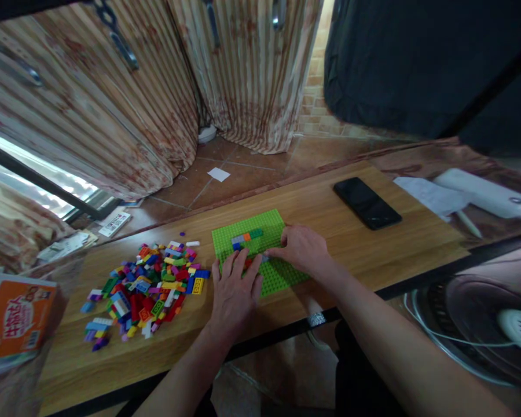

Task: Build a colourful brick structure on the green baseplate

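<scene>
A green studded baseplate [271, 220] lies on the wooden table, partly covered by both hands. On it, a row of grey, orange and green toy bricks [247, 237] stands beside a blue brick [237, 247]. My left hand [237, 286] rests over the plate's near left part with its fingers spread. A red brick [247, 263] shows between those fingers. My right hand [303, 248] is curled over the plate's right side, its thumb tip on a small grey brick [265, 258]. The underside of that hand is hidden.
A heap of loose multicoloured bricks [151, 284] spreads left of the baseplate. A black phone [367, 202] lies to the right on the table [316, 202]. Beyond it are papers [432, 194] and a white device [484, 192]. An orange box [17, 315] stands at far left.
</scene>
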Demonstrator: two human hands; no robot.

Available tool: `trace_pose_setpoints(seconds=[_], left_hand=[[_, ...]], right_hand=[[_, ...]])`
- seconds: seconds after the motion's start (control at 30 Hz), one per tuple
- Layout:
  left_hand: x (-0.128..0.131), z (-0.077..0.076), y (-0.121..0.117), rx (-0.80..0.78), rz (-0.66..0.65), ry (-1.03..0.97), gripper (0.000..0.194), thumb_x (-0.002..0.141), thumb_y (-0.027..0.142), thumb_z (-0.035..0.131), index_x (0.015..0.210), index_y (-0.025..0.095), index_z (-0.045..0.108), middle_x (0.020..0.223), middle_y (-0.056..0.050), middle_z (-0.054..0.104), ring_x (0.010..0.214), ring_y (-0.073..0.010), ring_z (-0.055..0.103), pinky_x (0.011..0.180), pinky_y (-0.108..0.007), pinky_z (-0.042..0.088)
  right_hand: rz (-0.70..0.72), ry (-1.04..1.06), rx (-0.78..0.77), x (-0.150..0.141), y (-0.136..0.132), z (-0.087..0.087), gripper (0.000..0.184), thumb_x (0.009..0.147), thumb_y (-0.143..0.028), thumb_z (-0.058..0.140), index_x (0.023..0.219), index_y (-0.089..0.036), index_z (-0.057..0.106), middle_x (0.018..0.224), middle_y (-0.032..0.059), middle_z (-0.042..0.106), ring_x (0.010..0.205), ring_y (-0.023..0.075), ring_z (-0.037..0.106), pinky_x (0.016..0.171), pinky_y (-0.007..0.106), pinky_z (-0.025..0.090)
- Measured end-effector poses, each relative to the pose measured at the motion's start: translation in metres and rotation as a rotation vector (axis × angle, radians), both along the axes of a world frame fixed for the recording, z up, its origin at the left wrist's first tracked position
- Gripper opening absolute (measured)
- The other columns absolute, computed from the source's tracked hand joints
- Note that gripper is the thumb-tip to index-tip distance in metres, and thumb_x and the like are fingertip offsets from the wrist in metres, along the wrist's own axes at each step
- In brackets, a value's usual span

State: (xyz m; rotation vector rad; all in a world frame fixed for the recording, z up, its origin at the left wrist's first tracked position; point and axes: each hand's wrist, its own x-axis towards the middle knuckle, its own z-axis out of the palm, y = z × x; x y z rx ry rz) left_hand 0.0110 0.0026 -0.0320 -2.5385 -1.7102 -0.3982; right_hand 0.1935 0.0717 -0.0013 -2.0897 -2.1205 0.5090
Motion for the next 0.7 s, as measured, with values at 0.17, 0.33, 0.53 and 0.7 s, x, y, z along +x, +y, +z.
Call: trace_pose_setpoints(seconds=[0.17,0.33,0.53,0.7], left_hand=[[0.005,0.001,-0.002,-0.041,0.012,-0.009,0.036,0.096,0.028,0.048,0.129,0.024,0.062,0.141,-0.011,0.056,0.129,-0.0335,0.049,0.106,-0.067,0.029],[0.008,0.001,-0.003,-0.090,-0.001,-0.042,0.038,0.096,0.024,0.044,0.131,0.020,0.060,0.142,-0.013,0.055,0.131,-0.0321,0.047,0.109,-0.067,0.026],[0.007,0.001,-0.003,-0.104,-0.016,-0.081,0.039,0.096,0.025,0.043,0.131,0.019,0.059,0.143,-0.014,0.054,0.132,-0.0317,0.047,0.109,-0.068,0.026],[0.004,0.001,-0.006,-0.108,0.004,-0.141,0.038,0.094,0.028,0.048,0.130,0.023,0.059,0.145,-0.013,0.051,0.134,-0.0330,0.043,0.107,-0.069,0.028]], right_hand=[[-0.009,-0.014,-0.001,-0.003,-0.005,0.000,0.045,0.076,-0.064,0.065,0.083,-0.020,0.070,0.095,0.0101,0.069,0.092,0.0274,0.066,0.074,0.037,0.049],[-0.019,-0.010,0.009,-0.003,-0.008,-0.001,0.040,0.077,-0.061,0.066,0.079,-0.021,0.069,0.093,0.0089,0.067,0.091,0.0260,0.064,0.074,0.037,0.047],[-0.016,-0.013,0.009,-0.001,-0.004,-0.006,0.043,0.075,-0.064,0.066,0.080,-0.021,0.069,0.091,0.0083,0.067,0.087,0.0252,0.064,0.072,0.036,0.046],[-0.001,-0.005,0.059,0.001,-0.005,-0.010,0.045,0.074,-0.067,0.065,0.075,-0.022,0.070,0.086,0.0073,0.067,0.079,0.0229,0.063,0.065,0.033,0.043]])
